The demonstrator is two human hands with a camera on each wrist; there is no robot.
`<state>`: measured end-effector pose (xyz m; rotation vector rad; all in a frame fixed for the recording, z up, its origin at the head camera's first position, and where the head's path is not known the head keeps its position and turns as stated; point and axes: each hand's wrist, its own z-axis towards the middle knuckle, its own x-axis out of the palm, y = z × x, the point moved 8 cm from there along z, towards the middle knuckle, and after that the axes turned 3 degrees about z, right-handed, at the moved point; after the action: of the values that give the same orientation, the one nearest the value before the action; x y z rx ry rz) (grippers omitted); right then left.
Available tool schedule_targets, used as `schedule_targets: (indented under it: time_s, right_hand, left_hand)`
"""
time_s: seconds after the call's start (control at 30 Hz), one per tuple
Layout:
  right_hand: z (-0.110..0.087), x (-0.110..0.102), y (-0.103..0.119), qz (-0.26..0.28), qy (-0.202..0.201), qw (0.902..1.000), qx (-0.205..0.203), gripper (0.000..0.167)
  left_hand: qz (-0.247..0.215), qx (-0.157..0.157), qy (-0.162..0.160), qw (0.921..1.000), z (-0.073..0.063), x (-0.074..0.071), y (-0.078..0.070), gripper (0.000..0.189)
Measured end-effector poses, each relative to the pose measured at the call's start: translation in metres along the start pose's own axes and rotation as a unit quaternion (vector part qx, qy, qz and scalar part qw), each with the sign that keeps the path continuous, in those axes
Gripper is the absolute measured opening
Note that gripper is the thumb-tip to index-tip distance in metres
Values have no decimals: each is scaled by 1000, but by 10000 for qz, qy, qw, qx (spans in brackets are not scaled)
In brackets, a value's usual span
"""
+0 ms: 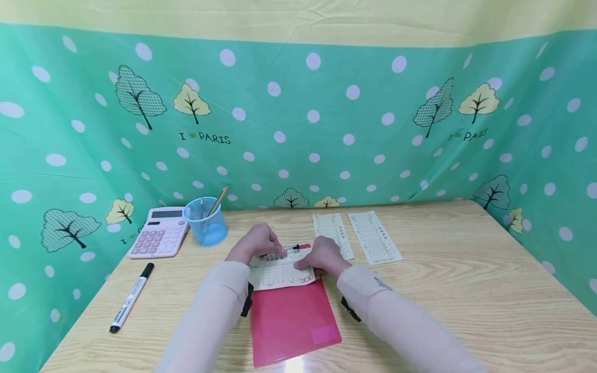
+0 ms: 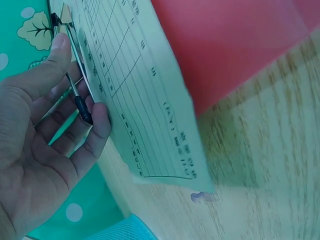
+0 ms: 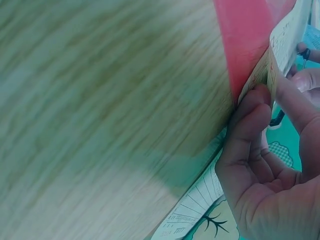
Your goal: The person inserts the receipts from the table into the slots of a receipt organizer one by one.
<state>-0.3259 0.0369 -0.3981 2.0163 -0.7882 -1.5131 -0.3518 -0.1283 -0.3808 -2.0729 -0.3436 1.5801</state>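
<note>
A red folder (image 1: 291,321) lies on the table in front of me, with a printed paper form (image 1: 275,273) across its far part. At the form's far edge is a metal clip (image 1: 292,248) with black ends. My left hand (image 1: 262,242) pinches this clip between thumb and fingers, as the left wrist view shows; the clip's black end (image 2: 83,111) pokes out by a fingertip. My right hand (image 1: 326,256) holds the form's right edge, thumb on top and fingers underneath. The right wrist view shows that edge (image 3: 271,75) bent up off the folder.
Two more printed forms (image 1: 374,237) lie behind and right of the folder. At the back left stand a pink calculator (image 1: 158,233) and a blue mesh cup (image 1: 210,228) with pencils. A black-and-white marker (image 1: 132,299) lies at the left. A green curtain (image 1: 298,119) hangs behind the table.
</note>
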Motion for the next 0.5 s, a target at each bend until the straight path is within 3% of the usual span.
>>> schedule_targets:
  time_s: [0.5]
  right_hand:
    - [4,3,1,-248,-148,9994,-164,49]
  left_hand:
    - [-1,-76,-78,9999,-3,0,-3,12]
